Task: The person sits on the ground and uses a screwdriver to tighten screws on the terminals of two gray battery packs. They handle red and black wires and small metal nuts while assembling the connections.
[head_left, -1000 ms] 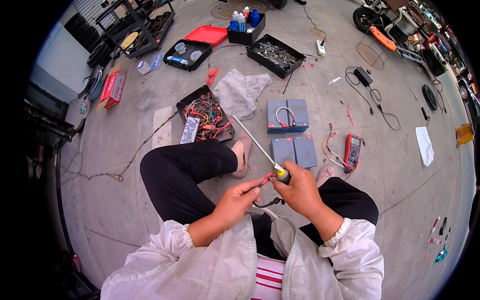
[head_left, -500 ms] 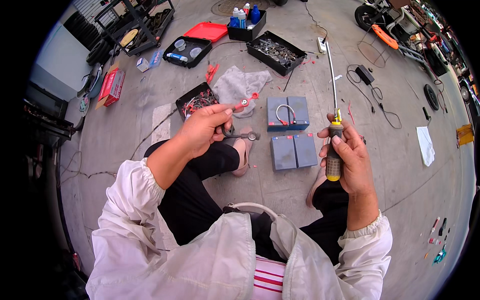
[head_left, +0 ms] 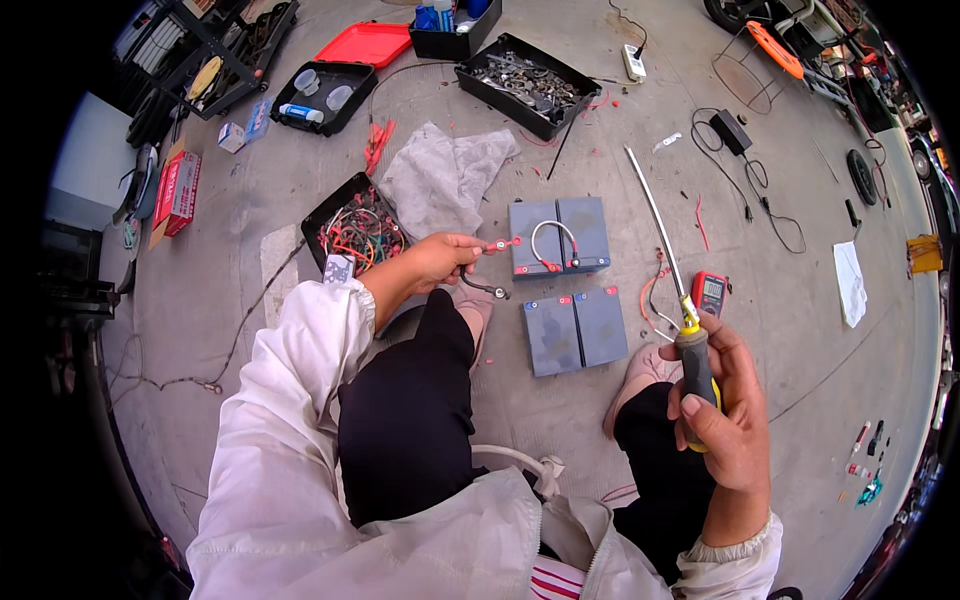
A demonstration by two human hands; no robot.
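My left hand (head_left: pixel 440 258) grips a short cable with a red terminal end (head_left: pixel 500 246) and a dark end (head_left: pixel 498 292) dangling below. On the right, my right hand (head_left: pixel 732 415) is wrapped round the grey-and-yellow handle of a long screwdriver (head_left: pixel 695 370), its shaft pointing forward. Between my hands on the concrete lie two pairs of grey batteries, a back pair (head_left: pixel 585 218) with a white looped cable across it and a front pair (head_left: pixel 550 340). A red multimeter (head_left: pixel 710 293) with leads sits right of them. A black box of tangled wires (head_left: pixel 315 225) is beyond my left hand.
A grey rag (head_left: pixel 445 175), a tray of hardware (head_left: pixel 547 125), an open case (head_left: pixel 300 125), a bottle box (head_left: pixel 450 45) and a red carton (head_left: pixel 175 190) lie ahead. A charger (head_left: pixel 730 130), power strip (head_left: pixel 634 65) and white cloth (head_left: pixel 850 285) are to the right, near a scooter (head_left: pixel 775 50).
My hands have moved apart from meeting at the cable and screwdriver. Since half a second ago the right hand came lower and nearer, the left slightly rightward. The view has shifted slightly.
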